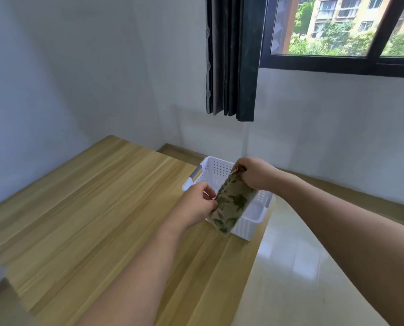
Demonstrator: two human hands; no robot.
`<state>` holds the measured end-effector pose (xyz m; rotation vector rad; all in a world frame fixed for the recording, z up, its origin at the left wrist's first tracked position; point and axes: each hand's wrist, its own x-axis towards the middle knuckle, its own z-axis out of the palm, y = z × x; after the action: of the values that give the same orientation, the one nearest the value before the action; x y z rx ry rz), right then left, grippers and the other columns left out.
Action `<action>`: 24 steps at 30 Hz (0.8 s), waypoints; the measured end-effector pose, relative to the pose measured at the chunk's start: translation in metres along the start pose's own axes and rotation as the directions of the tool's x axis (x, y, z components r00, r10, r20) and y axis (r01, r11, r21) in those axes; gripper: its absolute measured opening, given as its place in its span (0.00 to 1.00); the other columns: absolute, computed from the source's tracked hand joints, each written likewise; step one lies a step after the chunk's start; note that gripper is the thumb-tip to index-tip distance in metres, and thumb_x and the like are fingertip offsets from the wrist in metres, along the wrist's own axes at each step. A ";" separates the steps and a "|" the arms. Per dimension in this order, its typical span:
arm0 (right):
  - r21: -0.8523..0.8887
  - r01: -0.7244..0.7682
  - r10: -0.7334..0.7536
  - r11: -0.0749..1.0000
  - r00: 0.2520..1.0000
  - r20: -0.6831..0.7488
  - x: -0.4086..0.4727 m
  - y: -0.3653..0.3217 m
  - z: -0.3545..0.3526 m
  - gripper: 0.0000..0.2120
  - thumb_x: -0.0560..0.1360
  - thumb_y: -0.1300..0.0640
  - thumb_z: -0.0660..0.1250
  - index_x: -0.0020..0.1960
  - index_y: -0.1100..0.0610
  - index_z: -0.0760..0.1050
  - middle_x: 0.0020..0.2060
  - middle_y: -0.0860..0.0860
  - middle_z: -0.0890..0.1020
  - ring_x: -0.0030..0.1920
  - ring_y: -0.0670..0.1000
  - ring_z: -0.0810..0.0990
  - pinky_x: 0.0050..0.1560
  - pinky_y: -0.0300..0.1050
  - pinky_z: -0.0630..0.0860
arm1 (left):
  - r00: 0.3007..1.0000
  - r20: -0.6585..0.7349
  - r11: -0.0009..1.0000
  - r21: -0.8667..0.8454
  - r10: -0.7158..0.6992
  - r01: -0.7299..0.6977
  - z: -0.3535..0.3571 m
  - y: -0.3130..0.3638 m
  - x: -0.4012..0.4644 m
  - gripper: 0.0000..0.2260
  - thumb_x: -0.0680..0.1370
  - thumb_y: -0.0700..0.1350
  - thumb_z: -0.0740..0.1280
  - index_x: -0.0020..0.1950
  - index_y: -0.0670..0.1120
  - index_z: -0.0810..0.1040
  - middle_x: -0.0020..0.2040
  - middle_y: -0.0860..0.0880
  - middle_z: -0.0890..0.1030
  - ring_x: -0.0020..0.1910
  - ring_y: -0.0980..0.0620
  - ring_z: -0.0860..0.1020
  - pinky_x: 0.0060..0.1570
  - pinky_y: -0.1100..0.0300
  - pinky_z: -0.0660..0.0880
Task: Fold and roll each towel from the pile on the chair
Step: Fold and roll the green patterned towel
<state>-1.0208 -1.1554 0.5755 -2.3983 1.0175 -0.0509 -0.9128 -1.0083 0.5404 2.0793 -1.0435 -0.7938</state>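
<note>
Tabletop (102, 208): towel (231, 203) between both grips.

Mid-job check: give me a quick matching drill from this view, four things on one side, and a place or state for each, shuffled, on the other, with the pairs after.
Things:
1. rolled towel
2. white basket
3. left hand
4. curtain

Places or states:
A. hangs beside the window
B. stands at the table's far edge
C. held at both ends, above the basket
D. grips the near end of the roll

Pairs: 1-C, 2-B, 3-D, 4-A. The right hand grips the far end.
</note>
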 end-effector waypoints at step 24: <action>-0.406 0.229 0.061 0.885 0.806 0.588 0.241 0.177 0.132 0.11 0.78 0.63 0.60 0.59 0.63 0.75 0.36 0.53 0.71 0.30 0.49 0.63 0.34 0.45 0.67 | 0.630 0.262 0.664 0.487 -0.731 0.567 0.181 -0.073 0.276 0.13 0.79 0.41 0.63 0.61 0.37 0.76 0.61 0.38 0.77 0.62 0.41 0.76 0.61 0.53 0.73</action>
<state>-0.9344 -1.3607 0.3365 -2.5934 0.6585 0.9557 -0.8808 -1.2596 0.3167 2.7414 -0.6229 -1.6153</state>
